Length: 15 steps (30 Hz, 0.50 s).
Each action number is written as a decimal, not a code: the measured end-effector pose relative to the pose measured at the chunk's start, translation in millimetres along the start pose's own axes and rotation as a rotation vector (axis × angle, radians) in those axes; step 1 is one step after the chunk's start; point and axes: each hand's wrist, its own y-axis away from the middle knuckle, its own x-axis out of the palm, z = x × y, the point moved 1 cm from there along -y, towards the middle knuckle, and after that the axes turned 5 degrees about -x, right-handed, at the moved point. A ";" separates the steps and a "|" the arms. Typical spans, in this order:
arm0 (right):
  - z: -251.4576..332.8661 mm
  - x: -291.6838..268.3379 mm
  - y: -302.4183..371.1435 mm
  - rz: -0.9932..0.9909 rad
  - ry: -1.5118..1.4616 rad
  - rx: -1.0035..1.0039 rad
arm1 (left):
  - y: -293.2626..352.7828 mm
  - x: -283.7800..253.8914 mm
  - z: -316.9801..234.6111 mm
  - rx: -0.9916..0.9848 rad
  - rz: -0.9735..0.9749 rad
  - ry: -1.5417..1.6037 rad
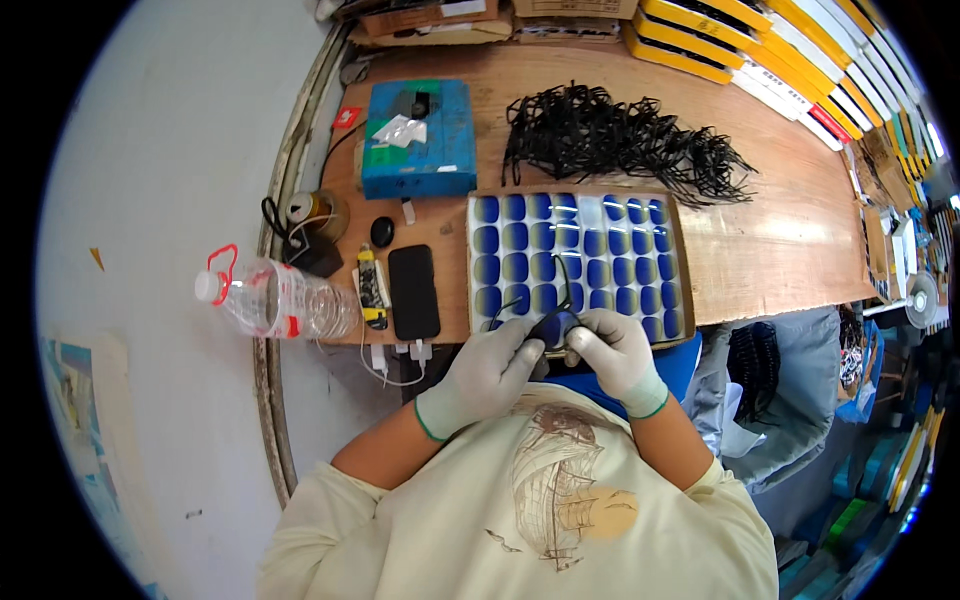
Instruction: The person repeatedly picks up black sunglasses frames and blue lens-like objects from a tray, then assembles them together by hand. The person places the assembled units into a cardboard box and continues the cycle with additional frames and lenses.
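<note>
Both hands wear white gloves with green cuffs. Between them, just past the box's near edge, is a pair of black sunglasses [553, 328] with dark blue lenses and its thin temples pointing away from me. My left hand [490, 372] pinches one side of the sunglasses, and my right hand [612, 352] grips the other with thumb and fingers. Directly beyond lies a shallow cardboard box [684, 265] filled with rows of blue gradient lenses [515, 236]. Behind the box spreads a tangled heap of black glasses frames [610, 135].
Left of the box lie a black phone [413, 292], a yellow utility knife [372, 290] and a round black case [382, 232]. A clear plastic bottle [290, 298] juts over the table's left edge. A blue box [420, 145] sits farther back; yellow-and-white boxes [750, 65] stack at the back right.
</note>
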 end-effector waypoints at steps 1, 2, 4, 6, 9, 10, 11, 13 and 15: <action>1.9 -2.0 0.8 0.003 0.068 0.010 | 0.5 2.9 4.9 -0.002 -0.013 -0.013; 5.6 -0.8 2.1 -0.014 0.131 0.025 | 1.5 5.4 9.3 -0.004 -0.026 -0.027; 13.3 -0.6 2.5 -0.006 0.156 0.015 | 0.9 7.7 13.4 0.063 -0.051 -0.045; 29.1 -3.6 5.5 0.050 0.261 -0.039 | -0.2 2.8 4.6 0.084 -0.025 -0.056; 45.8 -10.7 6.1 0.135 0.392 -0.176 | -4.7 -2.1 -5.2 0.088 0.034 -0.088; 50.3 -13.1 5.8 0.161 0.433 -0.165 | -3.9 -3.6 -10.8 0.082 0.004 -0.070; 56.8 -15.3 5.7 0.186 0.475 -0.153 | -4.1 -2.7 -10.7 0.089 0.017 -0.068; 66.6 -15.9 4.6 0.204 0.543 -0.217 | -6.0 -0.7 -10.6 0.182 -0.015 -0.065; 62.2 -13.5 7.1 0.179 0.453 -0.194 | -6.9 -3.7 -9.0 0.038 0.164 0.076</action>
